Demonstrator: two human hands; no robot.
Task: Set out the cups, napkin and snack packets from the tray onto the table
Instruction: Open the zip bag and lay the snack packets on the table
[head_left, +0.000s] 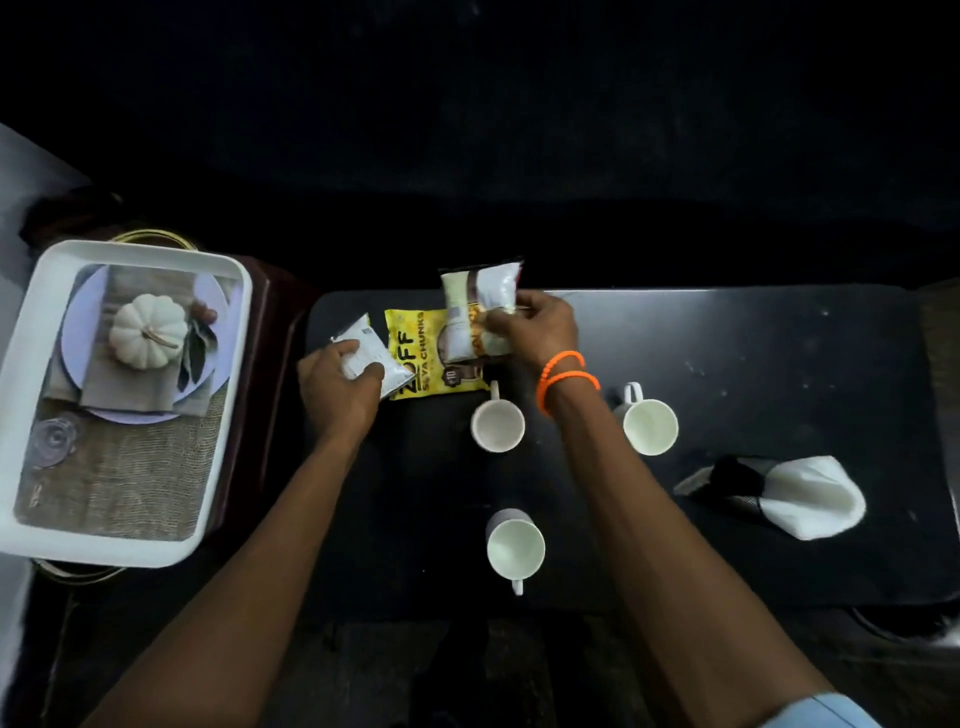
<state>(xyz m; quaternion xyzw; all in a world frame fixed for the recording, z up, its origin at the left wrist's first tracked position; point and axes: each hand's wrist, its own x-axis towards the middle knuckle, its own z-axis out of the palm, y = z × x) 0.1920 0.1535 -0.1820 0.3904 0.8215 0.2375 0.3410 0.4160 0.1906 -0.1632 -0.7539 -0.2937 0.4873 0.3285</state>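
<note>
While yellow packet (415, 353) lies on table (753, 353), left hand (337, 384) grips silver packet (371, 358), right hand (535, 327) white packet (480, 306).

One head-worn camera looks steeply down from close above a dark table (727, 338), which fills the centre. A white tray (228, 364) lies at nine o'clock, both forearms entering from six.

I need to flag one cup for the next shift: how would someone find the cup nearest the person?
Start at the black table right of the white tray. Three white cups stand on it; two sit side by side mid-table. The nearest cup stands alone at the front edge, between the forearms, and only its handle points toward the person.
</note>
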